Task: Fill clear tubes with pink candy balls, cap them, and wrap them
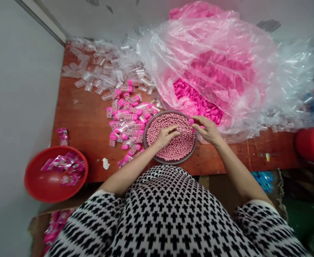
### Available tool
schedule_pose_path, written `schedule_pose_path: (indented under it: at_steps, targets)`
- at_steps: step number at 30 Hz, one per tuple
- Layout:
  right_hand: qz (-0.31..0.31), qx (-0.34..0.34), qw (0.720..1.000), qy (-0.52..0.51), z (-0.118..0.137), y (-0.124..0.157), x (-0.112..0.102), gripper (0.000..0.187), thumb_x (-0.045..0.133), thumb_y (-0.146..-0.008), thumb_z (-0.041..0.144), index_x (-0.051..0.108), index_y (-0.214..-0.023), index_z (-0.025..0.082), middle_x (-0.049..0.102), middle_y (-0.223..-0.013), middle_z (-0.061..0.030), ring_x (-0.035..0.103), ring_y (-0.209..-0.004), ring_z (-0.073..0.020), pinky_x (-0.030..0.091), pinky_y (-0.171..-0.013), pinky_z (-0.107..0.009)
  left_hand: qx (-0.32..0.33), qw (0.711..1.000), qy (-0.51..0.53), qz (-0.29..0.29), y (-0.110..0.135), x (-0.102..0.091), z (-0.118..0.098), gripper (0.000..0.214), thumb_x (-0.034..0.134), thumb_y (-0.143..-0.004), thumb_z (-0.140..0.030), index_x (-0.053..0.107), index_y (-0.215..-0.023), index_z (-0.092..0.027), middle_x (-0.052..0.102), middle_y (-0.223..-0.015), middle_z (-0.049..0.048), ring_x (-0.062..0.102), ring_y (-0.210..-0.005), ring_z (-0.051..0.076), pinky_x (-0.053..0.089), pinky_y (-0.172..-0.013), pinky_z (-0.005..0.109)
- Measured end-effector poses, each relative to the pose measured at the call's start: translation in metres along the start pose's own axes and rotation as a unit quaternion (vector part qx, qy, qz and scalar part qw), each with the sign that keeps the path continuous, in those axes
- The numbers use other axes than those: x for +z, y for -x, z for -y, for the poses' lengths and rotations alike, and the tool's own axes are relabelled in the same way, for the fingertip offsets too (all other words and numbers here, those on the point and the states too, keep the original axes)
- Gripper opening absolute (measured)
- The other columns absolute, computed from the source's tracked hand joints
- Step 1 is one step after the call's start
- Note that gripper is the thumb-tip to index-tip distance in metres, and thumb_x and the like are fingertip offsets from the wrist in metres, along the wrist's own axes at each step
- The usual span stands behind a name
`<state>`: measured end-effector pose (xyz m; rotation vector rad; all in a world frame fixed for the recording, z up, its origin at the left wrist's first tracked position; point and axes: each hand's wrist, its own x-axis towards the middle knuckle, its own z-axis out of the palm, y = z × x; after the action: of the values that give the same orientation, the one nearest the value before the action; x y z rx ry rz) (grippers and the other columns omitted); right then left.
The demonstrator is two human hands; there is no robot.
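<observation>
A round bowl point(145, 140) full of small pink beads point(170, 151) stands at the front of the table, close to my body. Over the beads my left hand point(167, 136) is closed on a small clear container point(180, 130) with pink beads in it. My right hand point(207, 130), at the bowl's right rim, pinches a bright pink cap point(191, 121). The cap and the container are apart. Capped containers point(130, 116) of beads lie heaped left of the bowl. Loose pink caps point(197, 101) spill from the mouth of a big plastic bag point(226, 46) behind it.
Clear containers point(92, 76) are scattered at the back left, and more clear plastic point(296, 75) lies at the right. A red bowl point(36, 185) with pink packets stands front left. A red bucket point(305, 144) is at the right edge. Walls bound the left and back.
</observation>
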<state>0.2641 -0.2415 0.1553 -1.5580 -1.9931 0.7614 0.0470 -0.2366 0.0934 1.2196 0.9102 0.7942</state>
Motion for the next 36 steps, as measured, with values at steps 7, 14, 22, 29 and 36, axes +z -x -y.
schedule_pose_path:
  at_steps: [7,14,22,29,36]
  targets:
    - [0.033,-0.111,0.993,0.032,0.030,0.018,0.020,0.030,0.046,-0.092,0.034,0.057,-0.116,0.020,0.066,-0.098,-0.0090,0.061,-0.091,-0.0190,0.049,-0.081,-0.033,0.058,0.996,-0.053,0.030,0.016,0.003,-0.013,0.035,0.063,-0.077,-0.034,0.069,-0.106,-0.016,0.072,-0.099,0.0047,0.067,-0.089,0.018,0.051,-0.082,0.029]
    - [0.010,-0.141,0.987,0.081,0.037,0.034,0.034,0.027,0.044,-0.092,0.029,0.053,-0.116,0.020,0.062,-0.092,-0.0096,0.059,-0.088,-0.0212,0.049,-0.077,-0.035,0.064,0.996,-0.056,0.020,0.030,-0.004,-0.018,0.032,0.062,-0.079,-0.036,0.071,-0.101,-0.015,0.073,-0.096,0.0058,0.068,-0.082,0.017,0.052,-0.074,0.028]
    - [0.006,-0.154,0.976,0.152,0.044,0.047,0.037,0.026,0.040,-0.092,0.024,0.052,-0.114,0.017,0.058,-0.083,-0.0096,0.054,-0.077,-0.0227,0.046,-0.069,-0.034,0.138,0.957,-0.246,0.065,0.028,-0.006,-0.029,0.021,0.058,-0.083,-0.033,0.073,-0.094,-0.023,0.074,-0.086,0.0015,0.067,-0.076,0.015,0.047,-0.071,0.023]
    - [0.022,-0.139,0.979,0.149,0.038,0.046,0.037,0.023,0.041,-0.091,0.023,0.057,-0.107,0.016,0.059,-0.079,-0.0096,0.054,-0.074,-0.0221,0.046,-0.068,-0.034,0.115,0.943,-0.308,0.054,0.032,0.000,-0.033,0.019,0.058,-0.082,-0.032,0.073,-0.091,-0.024,0.074,-0.079,0.0014,0.066,-0.072,0.015,0.046,-0.069,0.023]
    - [-0.009,0.017,0.978,-0.207,0.049,0.039,0.023,0.034,0.060,-0.080,0.046,0.065,-0.107,0.026,0.067,-0.099,-0.0059,0.061,-0.093,-0.0208,0.048,-0.086,-0.038,-0.012,0.995,0.103,0.013,0.031,0.006,-0.028,0.045,0.070,-0.069,-0.043,0.070,-0.103,-0.014,0.073,-0.094,0.0076,0.069,-0.080,0.020,0.054,-0.073,0.031]
